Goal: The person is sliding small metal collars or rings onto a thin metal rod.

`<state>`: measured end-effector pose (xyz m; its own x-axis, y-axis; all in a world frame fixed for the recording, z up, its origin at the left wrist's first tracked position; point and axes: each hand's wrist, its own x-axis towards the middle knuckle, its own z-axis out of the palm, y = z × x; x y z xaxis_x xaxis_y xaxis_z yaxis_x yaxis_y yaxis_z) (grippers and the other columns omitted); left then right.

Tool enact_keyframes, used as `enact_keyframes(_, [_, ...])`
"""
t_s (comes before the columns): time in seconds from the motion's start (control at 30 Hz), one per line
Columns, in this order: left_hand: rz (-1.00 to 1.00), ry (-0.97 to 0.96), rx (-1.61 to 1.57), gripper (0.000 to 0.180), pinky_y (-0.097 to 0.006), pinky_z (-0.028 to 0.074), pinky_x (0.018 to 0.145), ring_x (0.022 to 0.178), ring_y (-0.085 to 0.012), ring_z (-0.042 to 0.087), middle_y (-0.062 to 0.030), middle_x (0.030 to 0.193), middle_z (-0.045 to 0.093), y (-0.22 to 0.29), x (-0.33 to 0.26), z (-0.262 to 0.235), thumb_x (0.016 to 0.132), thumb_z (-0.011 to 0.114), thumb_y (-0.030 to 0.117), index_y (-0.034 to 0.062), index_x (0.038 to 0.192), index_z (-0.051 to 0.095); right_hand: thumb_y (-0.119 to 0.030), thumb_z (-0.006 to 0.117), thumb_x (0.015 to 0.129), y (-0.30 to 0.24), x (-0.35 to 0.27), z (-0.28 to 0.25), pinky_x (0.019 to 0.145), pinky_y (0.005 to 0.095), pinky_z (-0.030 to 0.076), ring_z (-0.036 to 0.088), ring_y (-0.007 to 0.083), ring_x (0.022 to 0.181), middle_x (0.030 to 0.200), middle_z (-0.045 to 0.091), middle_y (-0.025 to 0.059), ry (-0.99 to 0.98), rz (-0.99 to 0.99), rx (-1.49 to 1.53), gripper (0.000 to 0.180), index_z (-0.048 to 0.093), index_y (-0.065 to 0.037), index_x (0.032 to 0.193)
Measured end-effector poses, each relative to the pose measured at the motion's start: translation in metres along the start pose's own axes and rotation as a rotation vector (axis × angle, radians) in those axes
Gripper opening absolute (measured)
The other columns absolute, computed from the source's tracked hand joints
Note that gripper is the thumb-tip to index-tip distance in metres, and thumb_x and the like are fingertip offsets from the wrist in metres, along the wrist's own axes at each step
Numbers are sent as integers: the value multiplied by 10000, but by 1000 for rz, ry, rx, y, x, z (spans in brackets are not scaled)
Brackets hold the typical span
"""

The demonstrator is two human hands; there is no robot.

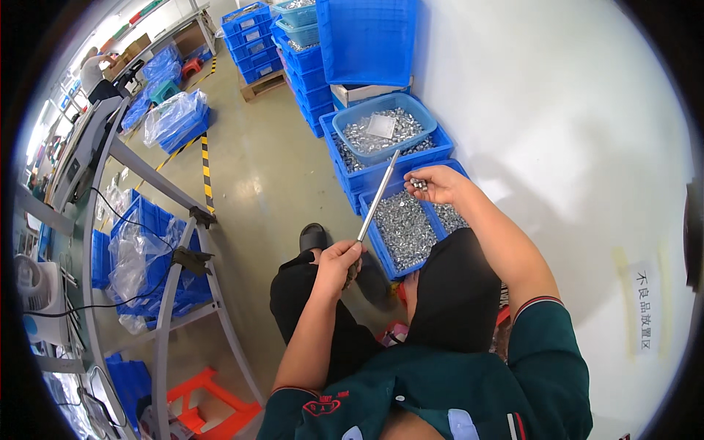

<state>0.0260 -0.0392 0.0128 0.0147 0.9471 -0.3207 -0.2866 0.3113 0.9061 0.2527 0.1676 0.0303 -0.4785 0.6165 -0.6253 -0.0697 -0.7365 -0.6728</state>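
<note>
My left hand (339, 267) is closed around the lower end of a slim silver metal rod (379, 192), which slants up and away to the right. Something small and dull shows under its fingers, too unclear to name. Pinched in the fingertips of my right hand (443, 185) are several small silver metal parts (419, 184), close to the rod's upper half. Below that hand stands a blue divided bin (372, 239) filled with loose small metal parts (405, 224). Beyond the rod's far tip, a light-blue basket (430, 126) of similar parts rests on another blue bin (345, 183).
Stacked blue crates (315, 84) stand farther back. A white wall (572, 147) runs along the right. To the left are a grey metal frame (165, 323), blue crates with plastic film (147, 249) and an orange stool (213, 396). Another person (95, 73) works far left.
</note>
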Motion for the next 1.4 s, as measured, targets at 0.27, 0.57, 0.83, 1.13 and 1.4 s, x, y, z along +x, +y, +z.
enact_keyframes(0.27, [34,-30,62,197,-211,308,360,408,-72,407,-11,586,501,-2,-1,4,874,517,207,22,857,583,-207,568,862,-11,-17,-6,395,162,344,439,65,532,742,510,41,-81,-143,104,194,534,-22,908])
enact_keyframes(0.57, [32,-69,167,202,-205,331,404,468,-60,440,2,611,517,-9,0,1,865,536,213,20,866,597,-281,626,825,-12,-27,7,346,138,229,320,32,460,644,445,-7,-183,-172,239,244,540,-53,817])
enact_keyframes(0.83, [12,-50,183,201,-205,354,450,528,-67,470,12,627,508,-4,-4,2,865,532,207,18,869,599,-186,618,830,-12,-36,18,373,136,235,346,25,494,664,440,-18,-123,-311,-9,165,552,-35,841])
enact_keyframes(1.13, [139,46,302,201,-208,369,519,563,-63,467,7,640,516,-8,-3,4,837,569,168,-25,865,623,-216,642,808,-14,-41,27,369,161,210,330,21,476,656,437,-31,36,-384,-252,191,556,-45,808])
enact_keyframes(1.4, [199,149,440,174,-205,350,464,519,-46,447,27,605,494,-4,-7,14,846,568,158,-8,869,616,-234,650,802,-11,-40,30,372,165,200,332,23,469,639,421,-32,129,-449,-285,220,550,-38,797])
